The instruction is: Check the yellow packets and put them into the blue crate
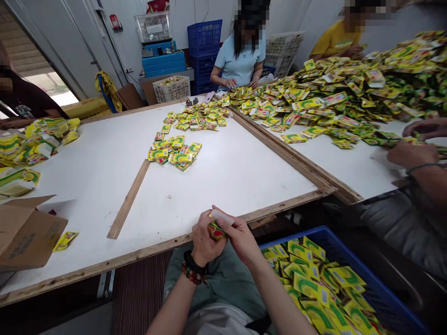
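Just past the table's front edge, above my lap, my left hand (206, 239) is wrapped round a small bundle of yellow and green packets (215, 230). My right hand (242, 236) touches the same bundle and pinches a whitish, translucent piece (222, 217) at its top between thumb and fingers. A dark band and a beaded bracelet circle my left wrist. Farther up the white table (223, 172) lies a small pile of yellow packets (176, 151), with a larger group (200, 116) behind it.
A blue crate (391, 291) full of packets stands at my right. A wooden strip (129, 200) and a cardboard box (31, 235) are on the left. Beyond a wooden divider (279, 149) lies a big packet heap (349, 93). Several people sit around; one person's hands are at the right edge.
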`<state>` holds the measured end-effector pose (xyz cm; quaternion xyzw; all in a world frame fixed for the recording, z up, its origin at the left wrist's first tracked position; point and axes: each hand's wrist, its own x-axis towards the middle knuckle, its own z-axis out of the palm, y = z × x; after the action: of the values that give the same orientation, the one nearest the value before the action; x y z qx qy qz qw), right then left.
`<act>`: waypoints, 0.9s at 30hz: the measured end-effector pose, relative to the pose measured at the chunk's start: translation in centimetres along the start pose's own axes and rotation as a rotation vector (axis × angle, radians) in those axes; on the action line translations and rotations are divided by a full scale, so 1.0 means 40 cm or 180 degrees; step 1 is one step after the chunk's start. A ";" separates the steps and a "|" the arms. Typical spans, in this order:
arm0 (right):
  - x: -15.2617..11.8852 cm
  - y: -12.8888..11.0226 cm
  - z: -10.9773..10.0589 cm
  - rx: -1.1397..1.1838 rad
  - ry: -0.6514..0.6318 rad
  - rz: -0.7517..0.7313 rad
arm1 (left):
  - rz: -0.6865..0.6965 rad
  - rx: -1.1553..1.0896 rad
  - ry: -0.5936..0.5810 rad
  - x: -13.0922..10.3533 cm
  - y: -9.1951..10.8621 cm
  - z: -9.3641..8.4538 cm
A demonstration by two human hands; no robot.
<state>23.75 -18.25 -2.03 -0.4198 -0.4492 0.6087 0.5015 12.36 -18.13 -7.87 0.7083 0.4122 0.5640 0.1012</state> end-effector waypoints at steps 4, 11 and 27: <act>-0.016 0.001 0.007 -0.1330 -0.0193 -0.1227 | -0.0044 -0.0099 0.0022 0.001 0.002 0.000; -0.006 -0.005 0.019 -0.1841 0.0308 -0.1252 | -0.0905 0.0151 -0.0488 0.000 0.012 -0.004; -0.136 -0.047 -0.222 -0.3791 0.0185 -0.0421 | 0.0024 -0.0180 -0.2074 0.157 -0.040 -0.147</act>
<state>33.52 -22.35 -2.03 -0.6163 -0.7243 0.2079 0.2288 6.57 -14.62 -2.33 0.8500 0.3397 0.3192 0.2454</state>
